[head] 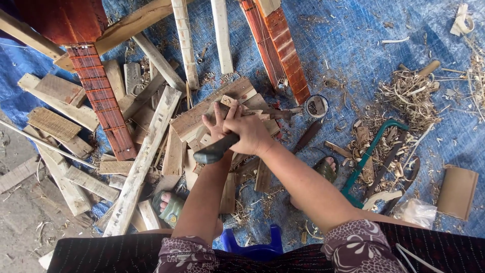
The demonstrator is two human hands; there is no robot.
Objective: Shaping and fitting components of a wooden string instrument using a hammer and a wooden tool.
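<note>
The small wood block [228, 101] is being steadied by the left hand [216, 124], fingers pressing on it. The right hand [251, 134] is gripping the dark-handled blade [217, 150], probably for a controlled cut.

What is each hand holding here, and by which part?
The right hand grips a dark-handled tool by its handle; its working end is hidden. The left hand steadies a small wood piece, fingers on its upper end.
</note>
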